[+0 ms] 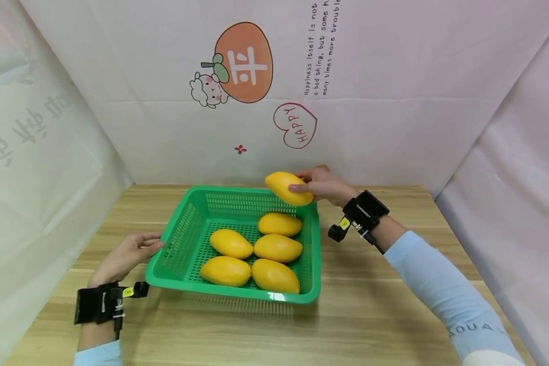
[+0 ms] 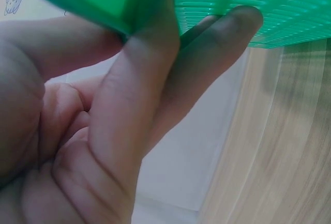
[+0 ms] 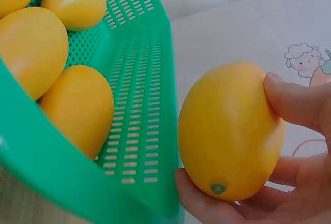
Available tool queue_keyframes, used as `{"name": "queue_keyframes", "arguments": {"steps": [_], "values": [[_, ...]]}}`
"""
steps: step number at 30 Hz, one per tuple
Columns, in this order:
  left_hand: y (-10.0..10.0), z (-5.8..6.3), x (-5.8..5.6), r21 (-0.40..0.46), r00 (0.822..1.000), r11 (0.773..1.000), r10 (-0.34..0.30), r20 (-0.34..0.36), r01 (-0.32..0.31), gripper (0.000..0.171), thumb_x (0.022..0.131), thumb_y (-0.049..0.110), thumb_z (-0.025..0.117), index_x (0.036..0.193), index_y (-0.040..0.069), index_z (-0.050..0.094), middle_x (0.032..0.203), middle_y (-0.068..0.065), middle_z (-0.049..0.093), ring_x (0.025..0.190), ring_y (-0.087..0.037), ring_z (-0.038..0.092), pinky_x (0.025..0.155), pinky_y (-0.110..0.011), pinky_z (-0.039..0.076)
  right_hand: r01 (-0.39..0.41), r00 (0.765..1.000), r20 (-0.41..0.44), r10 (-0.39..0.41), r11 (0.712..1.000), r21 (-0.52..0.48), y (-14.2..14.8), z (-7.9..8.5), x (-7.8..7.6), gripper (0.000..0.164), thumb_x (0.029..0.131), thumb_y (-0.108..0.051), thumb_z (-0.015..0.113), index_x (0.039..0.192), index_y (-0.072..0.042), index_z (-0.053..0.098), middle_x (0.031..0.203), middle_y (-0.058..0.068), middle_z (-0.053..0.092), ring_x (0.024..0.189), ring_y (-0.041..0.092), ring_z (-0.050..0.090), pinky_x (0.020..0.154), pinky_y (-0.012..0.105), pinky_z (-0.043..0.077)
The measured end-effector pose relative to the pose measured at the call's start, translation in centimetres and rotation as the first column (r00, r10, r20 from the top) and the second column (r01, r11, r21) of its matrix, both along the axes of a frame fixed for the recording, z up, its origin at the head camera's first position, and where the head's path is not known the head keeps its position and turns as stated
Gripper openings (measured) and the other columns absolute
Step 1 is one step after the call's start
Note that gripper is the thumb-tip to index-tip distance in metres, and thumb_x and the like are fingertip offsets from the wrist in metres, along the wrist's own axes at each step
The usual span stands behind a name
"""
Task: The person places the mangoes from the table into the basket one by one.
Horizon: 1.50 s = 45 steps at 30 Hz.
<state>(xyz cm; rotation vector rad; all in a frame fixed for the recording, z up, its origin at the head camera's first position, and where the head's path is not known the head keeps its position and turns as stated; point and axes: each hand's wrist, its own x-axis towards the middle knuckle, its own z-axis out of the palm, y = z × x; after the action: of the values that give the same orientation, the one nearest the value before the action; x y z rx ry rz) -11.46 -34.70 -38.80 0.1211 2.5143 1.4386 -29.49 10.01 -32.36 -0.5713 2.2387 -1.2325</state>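
A yellow mango [image 1: 283, 188] is gripped in my right hand [image 1: 325, 186], above the far right corner of a green plastic basket [image 1: 319, 254]. In the right wrist view the thumb and fingers curl round this mango [image 3: 230, 131], its small green stem end showing, just outside the basket wall [image 3: 137, 115]. At the basket's left side, my left hand [image 1: 128, 254] holds the rim. The left wrist view shows its fingers [image 2: 129, 94] against the outer wall. Several more mangoes [image 1: 278, 248] lie inside the basket, mostly toward its right half.
The basket stands on a wooden table [image 1: 370, 315]. A white printed cloth [image 1: 375, 101] hangs behind the table's back edge, with more white cloth [image 1: 521, 203] at the sides. Both wrists wear black camera straps [image 1: 366, 209].
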Motion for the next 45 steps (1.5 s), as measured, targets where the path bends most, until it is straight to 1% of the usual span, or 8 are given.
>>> {"name": "queue_keyframes", "arguments": {"steps": [7,14,21,29,34,39,44,45], "values": [[0.0,-0.1,0.1,0.018,1.000,1.000,-0.001,0.014,0.001,0.057,0.097,0.029,0.051,0.136,-0.009,0.038,0.119,-0.026,0.059,0.097,-0.010,0.064,0.082,-0.031,0.056,-0.045,0.999,0.003,0.045,0.998,0.033,-2.0,-0.7,-0.2,0.053,0.089,-0.042,0.060,0.133,-0.013,0.050,0.121,0.008,0.054,0.101,0.025,0.050,0.083,0.038,0.053],[0.0,0.0,-0.1,0.025,1.000,1.000,-0.001,0.011,0.001,0.056,0.097,0.028,0.051,0.136,-0.011,0.038,0.118,-0.027,0.059,0.095,-0.012,0.065,0.081,-0.031,0.056,-0.046,0.999,0.012,0.046,0.998,0.049,-4.2,-1.1,-0.3,0.055,0.087,-0.043,0.064,0.132,-0.015,0.051,0.119,0.005,0.055,0.101,0.023,0.052,0.083,0.039,0.053],[0.0,0.0,-0.3,0.024,1.000,1.000,-0.007,0.008,0.007,0.055,0.097,0.027,0.050,0.136,-0.011,0.038,0.118,-0.027,0.059,0.096,-0.013,0.065,0.081,-0.031,0.056,-0.073,0.997,-0.008,0.074,0.996,0.059,-6.1,-1.8,0.0,0.048,0.088,-0.041,0.063,0.127,-0.016,0.056,0.113,0.005,0.058,0.093,0.023,0.054,0.081,0.041,0.054],[0.0,0.2,0.0,-0.002,1.000,1.000,0.001,-0.001,-0.001,0.057,0.097,0.028,0.050,0.136,-0.012,0.037,0.120,-0.029,0.057,0.098,-0.014,0.064,0.081,-0.032,0.056,-0.087,0.996,-0.016,0.088,0.995,0.058,-7.9,-2.2,0.4,0.048,0.087,-0.036,0.065,0.128,-0.012,0.055,0.111,0.005,0.060,0.091,0.021,0.054,0.076,0.032,0.052],[0.0,0.3,0.1,-0.004,1.000,1.000,0.003,-0.001,-0.003,0.057,0.097,0.028,0.050,0.136,-0.012,0.037,0.120,-0.029,0.056,0.098,-0.012,0.064,0.080,-0.032,0.056,-0.097,0.994,-0.046,0.100,0.993,0.069,-9.0,-2.5,0.6,0.052,0.088,-0.032,0.065,0.132,-0.008,0.052,0.117,0.006,0.060,0.092,0.019,0.053,0.082,0.029,0.047],[0.0,0.1,-0.1,0.022,1.000,1.000,-0.001,0.010,0.001,0.055,0.097,0.026,0.050,0.136,-0.011,0.038,0.119,-0.028,0.057,0.096,-0.011,0.065,0.081,-0.031,0.056,-0.094,0.994,-0.044,0.098,0.992,0.088,-10.1,-3.0,0.9,0.058,0.088,-0.033,0.065,0.136,-0.007,0.047,0.125,0.008,0.057,0.097,0.019,0.054,0.088,0.031,0.047],[0.0,0.1,-0.1,0.010,1.000,1.000,0.004,0.008,-0.004,0.056,0.097,0.027,0.051,0.137,-0.010,0.038,0.121,-0.028,0.056,0.096,-0.007,0.064,0.081,-0.031,0.056,-0.093,0.993,-0.068,0.101,0.989,0.114,-11.3,-3.9,0.8,0.055,0.088,-0.031,0.066,0.133,-0.005,0.050,0.127,0.012,0.055,0.095,0.020,0.052,0.084,0.029,0.046],[0.1,0.1,-0.1,0.005,1.000,1.000,0.005,0.007,-0.005,0.056,0.097,0.028,0.051,0.137,-0.010,0.038,0.122,-0.028,0.056,0.096,-0.006,0.064,0.081,-0.031,0.056,-0.096,0.991,-0.077,0.105,0.988,0.121,-11.5,-4.1,0.8,0.053,0.088,-0.031,0.066,0.131,-0.005,0.052,0.123,0.012,0.057,0.091,0.020,0.052,0.081,0.028,0.045]]}}
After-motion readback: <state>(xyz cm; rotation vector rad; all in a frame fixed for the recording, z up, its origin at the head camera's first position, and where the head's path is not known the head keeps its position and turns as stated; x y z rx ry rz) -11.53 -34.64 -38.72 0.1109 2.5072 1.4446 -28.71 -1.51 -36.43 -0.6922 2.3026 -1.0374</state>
